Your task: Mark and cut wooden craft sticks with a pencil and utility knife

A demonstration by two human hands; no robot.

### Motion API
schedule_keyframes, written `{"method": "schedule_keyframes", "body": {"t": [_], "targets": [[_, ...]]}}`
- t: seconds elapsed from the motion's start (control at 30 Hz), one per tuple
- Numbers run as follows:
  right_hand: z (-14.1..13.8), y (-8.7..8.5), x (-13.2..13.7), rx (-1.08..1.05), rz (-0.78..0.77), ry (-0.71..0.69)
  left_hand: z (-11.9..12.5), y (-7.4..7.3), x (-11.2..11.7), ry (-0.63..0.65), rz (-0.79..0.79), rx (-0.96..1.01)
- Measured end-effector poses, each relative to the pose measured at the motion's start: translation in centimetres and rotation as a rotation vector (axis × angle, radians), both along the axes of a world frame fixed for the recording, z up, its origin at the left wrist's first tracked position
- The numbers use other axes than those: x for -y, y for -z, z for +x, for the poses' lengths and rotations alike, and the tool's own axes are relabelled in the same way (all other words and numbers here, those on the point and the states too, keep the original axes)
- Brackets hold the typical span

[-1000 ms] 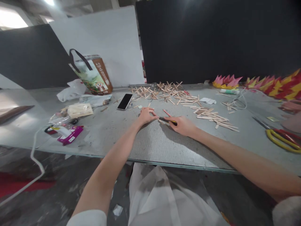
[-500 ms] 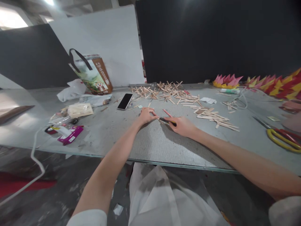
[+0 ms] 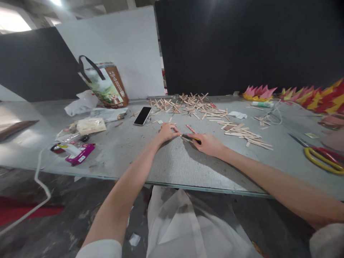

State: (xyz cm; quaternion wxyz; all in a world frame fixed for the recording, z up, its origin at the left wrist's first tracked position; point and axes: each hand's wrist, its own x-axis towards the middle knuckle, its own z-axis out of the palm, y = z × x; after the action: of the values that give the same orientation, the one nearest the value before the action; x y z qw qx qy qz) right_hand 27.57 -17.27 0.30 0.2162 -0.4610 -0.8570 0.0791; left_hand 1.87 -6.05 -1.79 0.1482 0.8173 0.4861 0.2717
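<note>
My right hand [image 3: 209, 144] is closed round a black and yellow utility knife [image 3: 194, 138], its front end pointing left at a small wooden stick [image 3: 184, 139] on the table. My left hand [image 3: 168, 132] rests on the table with its fingertips pinched on the stick's left end. Most of that stick is hidden by the fingers and the knife. Just beyond the knife lies a red and white striped stick [image 3: 190, 128]. Loose wooden sticks [image 3: 243, 134] form a heap to the right of my hands.
More sticks, several crossed together, form a pile [image 3: 192, 104] at the back. A phone [image 3: 142, 115], a printed bag [image 3: 107, 86] and a purple packet [image 3: 80, 154] are on the left. Yellow-handled scissors [image 3: 321, 157], a glue stick [image 3: 262, 104] and folded-paper pieces [image 3: 260, 93] are on the right.
</note>
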Motion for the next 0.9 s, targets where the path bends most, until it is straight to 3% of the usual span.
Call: {"method": "schedule_keyframes", "body": {"t": [0.9], "targets": [[-0.02,0.11,0.1,0.006,-0.001,0.013,-0.06,-0.11,0.2,0.001,-0.001,-0.004]]}}
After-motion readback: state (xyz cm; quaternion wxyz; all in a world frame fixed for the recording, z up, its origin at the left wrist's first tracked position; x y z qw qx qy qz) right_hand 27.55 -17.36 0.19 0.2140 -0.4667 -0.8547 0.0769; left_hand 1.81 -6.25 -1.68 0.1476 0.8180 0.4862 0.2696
